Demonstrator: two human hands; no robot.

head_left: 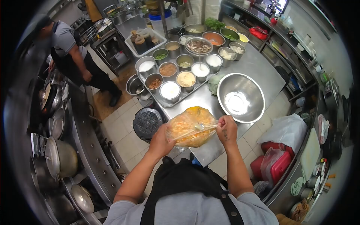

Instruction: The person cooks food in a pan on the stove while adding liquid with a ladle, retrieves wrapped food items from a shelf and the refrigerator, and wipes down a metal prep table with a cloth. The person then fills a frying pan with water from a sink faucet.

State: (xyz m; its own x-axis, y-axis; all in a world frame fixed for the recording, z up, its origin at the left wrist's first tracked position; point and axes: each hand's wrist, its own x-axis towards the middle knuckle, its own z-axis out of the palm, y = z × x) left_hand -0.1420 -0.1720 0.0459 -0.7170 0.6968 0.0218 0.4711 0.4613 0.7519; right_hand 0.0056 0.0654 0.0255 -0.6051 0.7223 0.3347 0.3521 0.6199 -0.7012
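Note:
A clear plastic bag (189,139) full of orange-yellow food sits at the near edge of the steel table, right in front of me. My left hand (161,140) is closed on the bag's left side. On the other side, my right hand (227,129) pinches a gathered, stretched strip of the plastic. What the food is, I cannot make out. Just beyond my right hand stands a large steel mixing bowl (240,98), its inside shiny. Past the bag, a metal tray (183,98) carries several steel containers, among them one of white powder (170,90) and one of pale yellow paste (186,79).
More containers, one with sliced mushrooms (198,45), stand at the table's back. A black round-topped stool or bin (147,123) is at the left. Another person (71,45) stands at the far left by the stove. Red containers (273,159) sit low at the right.

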